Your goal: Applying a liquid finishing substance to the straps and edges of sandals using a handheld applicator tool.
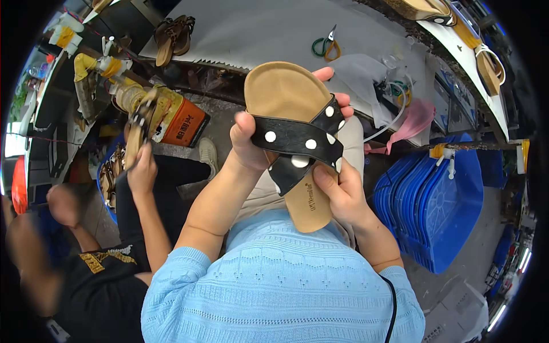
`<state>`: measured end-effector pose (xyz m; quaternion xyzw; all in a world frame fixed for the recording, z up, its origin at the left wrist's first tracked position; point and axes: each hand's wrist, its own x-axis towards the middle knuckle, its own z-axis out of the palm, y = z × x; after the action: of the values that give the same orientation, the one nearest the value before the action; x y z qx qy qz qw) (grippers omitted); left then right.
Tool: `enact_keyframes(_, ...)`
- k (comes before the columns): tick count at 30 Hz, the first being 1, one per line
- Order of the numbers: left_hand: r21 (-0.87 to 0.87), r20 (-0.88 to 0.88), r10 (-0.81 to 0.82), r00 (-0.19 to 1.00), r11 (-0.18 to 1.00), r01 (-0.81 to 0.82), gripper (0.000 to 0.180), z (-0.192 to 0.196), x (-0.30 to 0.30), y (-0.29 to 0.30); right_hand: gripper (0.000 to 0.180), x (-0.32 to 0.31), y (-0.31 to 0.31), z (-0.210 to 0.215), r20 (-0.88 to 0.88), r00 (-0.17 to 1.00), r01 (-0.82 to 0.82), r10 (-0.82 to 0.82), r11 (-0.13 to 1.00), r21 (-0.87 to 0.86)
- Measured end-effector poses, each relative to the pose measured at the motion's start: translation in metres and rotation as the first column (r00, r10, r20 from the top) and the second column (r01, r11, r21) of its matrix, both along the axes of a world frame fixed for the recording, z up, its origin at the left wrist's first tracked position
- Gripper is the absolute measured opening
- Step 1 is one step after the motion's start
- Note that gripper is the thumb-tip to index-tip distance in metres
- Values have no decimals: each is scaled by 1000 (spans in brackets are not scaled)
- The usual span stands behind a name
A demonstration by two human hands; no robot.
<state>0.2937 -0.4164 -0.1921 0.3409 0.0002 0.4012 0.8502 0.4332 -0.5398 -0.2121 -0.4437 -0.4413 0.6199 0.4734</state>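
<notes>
A slide sandal (286, 135) with a tan footbed and crossed black straps with white dots is held up in front of my chest, toe end away from me. My left hand (251, 143) wraps round its left side; the thumb presses by the strap, and fingertips show past the right edge. With my right hand (347, 197) I grip the sandal lower down on the right, thumb against the strap beside the heel part. The sole is turned away from sight.
A person at left holds a blurred sandal (140, 126). Beyond are an orange-red tin (186, 121), a grey table (246, 34), scissors (327, 46) and dark sandals (173, 39). Stacked blue baskets (437, 211) stand at right; a pink cloth (413, 123) hangs above them.
</notes>
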Motion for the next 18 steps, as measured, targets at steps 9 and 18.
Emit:
enact_keyframes(9,23,158,-178,971,984,176,136,-11,5,8,24,-6,-5,15,357,915,92,-188,959,268)
enact_keyframes(18,-22,27,58,998,998,-57,136,-5,4,5,42,0,-3,11,553,714,131,-429,858,497)
